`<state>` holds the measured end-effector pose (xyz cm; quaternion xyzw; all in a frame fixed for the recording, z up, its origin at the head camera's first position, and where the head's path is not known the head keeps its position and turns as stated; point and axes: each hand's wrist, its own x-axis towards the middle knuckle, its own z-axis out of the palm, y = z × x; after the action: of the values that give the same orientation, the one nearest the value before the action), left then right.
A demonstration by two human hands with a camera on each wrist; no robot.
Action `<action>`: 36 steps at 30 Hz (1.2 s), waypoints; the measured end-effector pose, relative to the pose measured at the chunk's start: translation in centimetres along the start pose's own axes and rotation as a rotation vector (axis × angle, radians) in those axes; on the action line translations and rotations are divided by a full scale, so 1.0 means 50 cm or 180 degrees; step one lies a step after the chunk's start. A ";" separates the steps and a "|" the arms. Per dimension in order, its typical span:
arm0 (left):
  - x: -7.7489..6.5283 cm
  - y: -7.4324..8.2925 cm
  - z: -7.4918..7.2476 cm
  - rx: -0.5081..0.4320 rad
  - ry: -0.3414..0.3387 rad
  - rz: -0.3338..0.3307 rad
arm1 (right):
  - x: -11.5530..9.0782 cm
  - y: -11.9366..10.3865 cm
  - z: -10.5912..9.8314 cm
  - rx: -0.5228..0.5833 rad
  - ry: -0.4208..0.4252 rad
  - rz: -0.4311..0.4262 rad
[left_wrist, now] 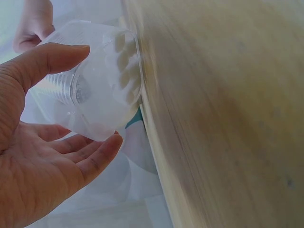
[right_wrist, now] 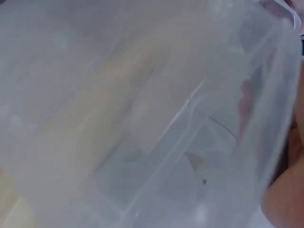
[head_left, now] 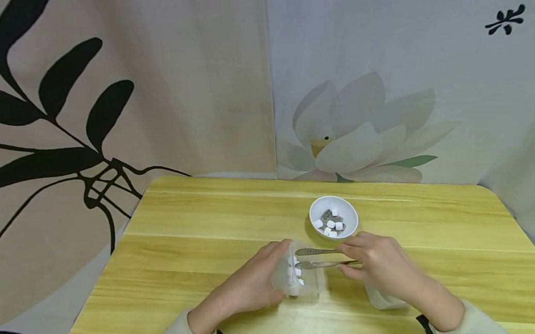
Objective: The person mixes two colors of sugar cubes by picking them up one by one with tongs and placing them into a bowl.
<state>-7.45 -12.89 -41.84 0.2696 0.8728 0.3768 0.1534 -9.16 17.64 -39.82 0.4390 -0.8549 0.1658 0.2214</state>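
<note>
My left hand [head_left: 254, 282] grips a clear plastic container [head_left: 312, 287] tipped on its side, thumb on one face and fingers on the other. Small white cubes [head_left: 298, 272] are bunched inside it; in the left wrist view they show blurred through the plastic [left_wrist: 92, 116]. With my right hand [head_left: 381, 260] I hold metal tongs [head_left: 317, 251], their two arms spread and the tips at the container. Beyond the hands stands a white bowl [head_left: 350, 216] with several white cubes and greyish pieces. Translucent plastic fills most of the right wrist view, hiding the tongs there.
A second translucent container [head_left: 383, 298] stands below my right hand, partly covered by it. The wooden table [head_left: 184, 235] has its far edge against a printed curtain [head_left: 224, 87].
</note>
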 end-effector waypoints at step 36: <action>-0.001 0.001 -0.001 0.0008 -0.0007 -0.0037 | 0.020 -0.022 0.034 -0.0129 -0.0251 -0.0218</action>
<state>-7.42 -12.94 -41.78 0.2652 0.8747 0.3745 0.1562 -9.19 15.55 -40.63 0.4696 -0.8506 0.1233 0.2019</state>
